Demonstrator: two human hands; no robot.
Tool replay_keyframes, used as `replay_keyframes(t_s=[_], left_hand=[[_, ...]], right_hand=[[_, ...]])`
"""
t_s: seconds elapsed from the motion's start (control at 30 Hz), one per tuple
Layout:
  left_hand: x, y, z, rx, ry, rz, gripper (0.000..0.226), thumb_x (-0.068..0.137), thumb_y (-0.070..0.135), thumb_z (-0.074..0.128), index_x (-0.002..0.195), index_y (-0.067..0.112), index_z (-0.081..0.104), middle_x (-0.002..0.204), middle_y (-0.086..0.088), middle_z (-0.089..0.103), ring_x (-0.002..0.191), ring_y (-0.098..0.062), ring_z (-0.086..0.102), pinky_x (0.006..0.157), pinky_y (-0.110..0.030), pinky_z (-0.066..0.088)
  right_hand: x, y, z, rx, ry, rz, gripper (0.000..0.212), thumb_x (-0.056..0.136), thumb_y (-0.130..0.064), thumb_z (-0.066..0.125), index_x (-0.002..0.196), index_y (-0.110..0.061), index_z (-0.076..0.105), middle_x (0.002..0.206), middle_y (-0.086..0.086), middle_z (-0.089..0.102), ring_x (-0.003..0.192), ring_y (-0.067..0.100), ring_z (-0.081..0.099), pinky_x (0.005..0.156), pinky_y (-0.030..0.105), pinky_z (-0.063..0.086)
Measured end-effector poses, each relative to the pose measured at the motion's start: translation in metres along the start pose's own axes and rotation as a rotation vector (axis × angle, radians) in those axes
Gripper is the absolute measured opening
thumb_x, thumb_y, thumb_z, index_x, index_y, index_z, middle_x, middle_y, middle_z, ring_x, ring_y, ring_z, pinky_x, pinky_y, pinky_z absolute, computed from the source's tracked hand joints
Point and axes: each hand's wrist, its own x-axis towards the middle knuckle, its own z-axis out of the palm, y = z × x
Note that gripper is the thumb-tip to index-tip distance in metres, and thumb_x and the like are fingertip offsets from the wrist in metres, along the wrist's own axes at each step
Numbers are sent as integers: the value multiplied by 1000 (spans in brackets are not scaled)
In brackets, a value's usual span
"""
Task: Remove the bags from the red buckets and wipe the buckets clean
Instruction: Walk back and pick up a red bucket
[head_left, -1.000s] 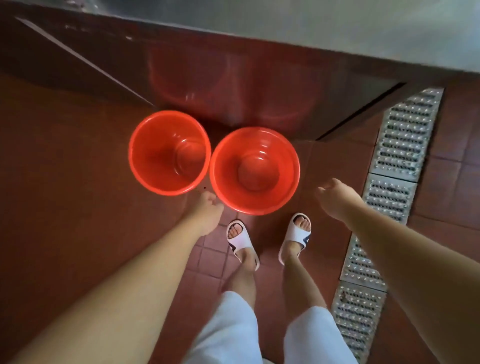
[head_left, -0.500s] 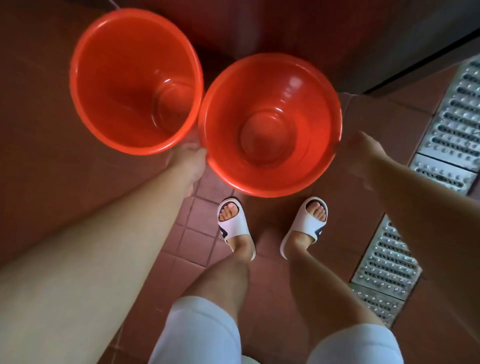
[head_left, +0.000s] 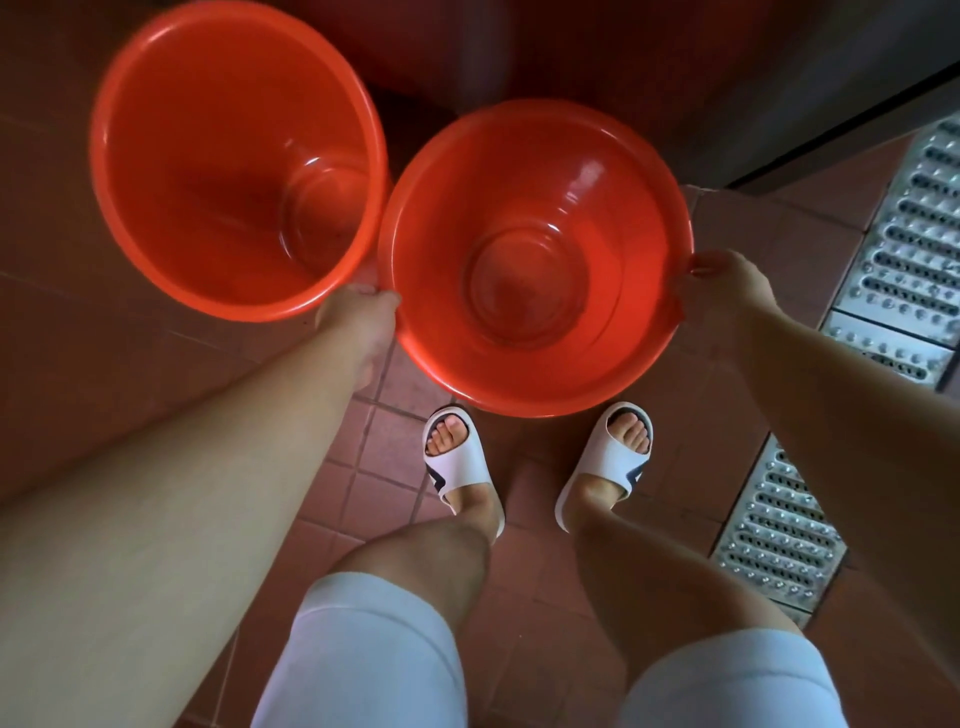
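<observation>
The right bucket (head_left: 535, 254) sits between your two hands, just in front of your feet on the tiled floor (head_left: 374, 441). Your left hand (head_left: 358, 322) grips its rim on the left side. Your right hand (head_left: 727, 291) pinches its rim on the right side. The left bucket (head_left: 234, 156) stands beside it, rims touching. Both buckets look empty inside.

Two red buckets (head_left: 239, 156) (head_left: 535, 254), two hands (head_left: 358, 317) (head_left: 727, 291)

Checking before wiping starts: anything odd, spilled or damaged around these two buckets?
Nothing stands out. Both red buckets, left bucket and right bucket, look upright, intact and without bags; both hands hold the right one's rim.
</observation>
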Motion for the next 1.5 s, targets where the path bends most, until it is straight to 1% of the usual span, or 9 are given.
replay_keyframes(t_s=[0.13, 0.33, 0.47, 0.6, 0.83, 1.03, 1.2, 1.33, 1.5], left_hand=[[-37, 13, -18, 118, -60, 46, 61, 63, 32, 64, 122, 19, 74, 118, -7, 76, 108, -31, 72, 100, -48, 59], [-129, 44, -64, 180, -91, 37, 39, 60, 26, 65, 95, 15, 78, 95, -12, 78, 94, -34, 76, 90, -53, 62], [-209, 75, -101, 194, -86, 83, 29, 60, 28, 66, 85, 33, 79, 83, -5, 79, 88, -30, 76, 87, -51, 64], [-281, 105, -131, 173, -113, 102, 30, 61, 29, 66, 88, 22, 77, 84, -4, 79, 86, -30, 76, 88, -50, 63], [-381, 134, -162, 190, -212, 229, 36, 59, 30, 63, 91, 16, 73, 88, -7, 78, 87, -33, 75, 87, -53, 62], [-442, 161, -168, 334, -293, 425, 52, 79, 28, 74, 127, 10, 69, 121, -11, 74, 113, -31, 69, 100, -42, 55], [-504, 200, -150, 401, -382, 582, 10, 82, 18, 74, 87, 11, 78, 82, -7, 80, 85, -32, 75, 85, -47, 60], [-563, 235, -122, 413, -513, 630, 16, 78, 15, 76, 93, 9, 78, 90, -13, 80, 94, -36, 76, 93, -53, 61], [-640, 278, -59, 394, -637, 743, 6, 87, -1, 72, 93, 1, 74, 75, -14, 78, 57, -19, 73, 46, -27, 56]], right_hand=[[-31, 3, -27, 27, 9, 14, 22, 76, -22, 56, 89, -24, 73, 83, 4, 74, 77, 30, 73, 73, 52, 63], [-105, 17, -100, 52, -13, 45, 24, 64, -23, 61, 82, -30, 74, 68, 1, 73, 67, 27, 73, 67, 52, 63], [-170, 18, -159, 98, -44, 61, 21, 67, -18, 65, 83, -28, 74, 71, 3, 74, 70, 30, 73, 71, 55, 62], [-240, 16, -215, 109, -14, 65, 12, 80, -14, 71, 78, -27, 71, 71, -3, 75, 69, 22, 74, 71, 51, 63], [-353, 34, -283, 231, 79, 131, 17, 88, -11, 72, 100, -23, 72, 81, -4, 76, 66, 16, 75, 68, 40, 65], [-435, 50, -340, 247, 230, 154, 18, 77, -9, 65, 84, -20, 77, 69, -3, 75, 69, 18, 73, 73, 42, 63], [-492, 81, -394, 342, 346, 174, 16, 75, -8, 66, 84, -13, 78, 73, 7, 75, 74, 27, 74, 76, 47, 63], [-522, 120, -439, 487, 440, 209, 10, 80, -9, 70, 84, -17, 76, 79, 7, 76, 73, 26, 75, 76, 46, 64], [-542, 179, -501, 569, 519, 236, 8, 82, -11, 73, 86, -15, 78, 78, 6, 77, 75, 24, 75, 80, 45, 63]])
